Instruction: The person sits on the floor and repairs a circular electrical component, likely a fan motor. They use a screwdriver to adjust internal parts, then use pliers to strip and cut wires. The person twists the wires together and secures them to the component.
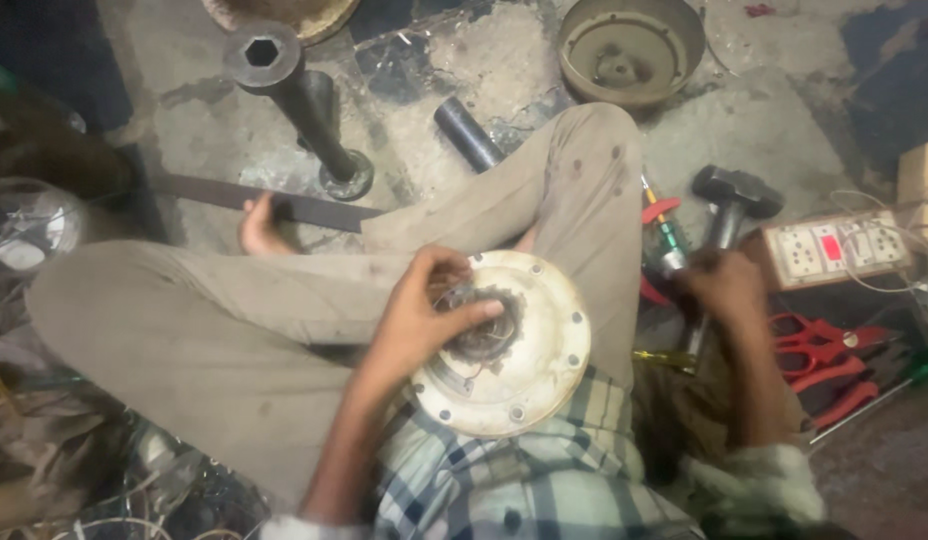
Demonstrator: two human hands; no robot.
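A round cream-coloured motor housing (pixel 544 350) with bolt holes around its rim rests in my lap, tilted toward me. My left hand (pixel 424 310) curls over its dark centre, fingers gripping the hub and wires there. My right hand (pixel 726 290) reaches to the floor on the right and closes around the handle of a heavy sledge hammer (pixel 734 195), whose dark head lies just beyond it. I sit cross-legged in khaki trousers.
A long hexagonal socket tube (pixel 299 95) stands at the top left beside a flat metal strip (pixel 254 200). A round metal cover (pixel 629 50) lies at the top. A power strip (pixel 844 250), red-handled pliers (pixel 824 350) and screwdrivers (pixel 664 235) crowd the right.
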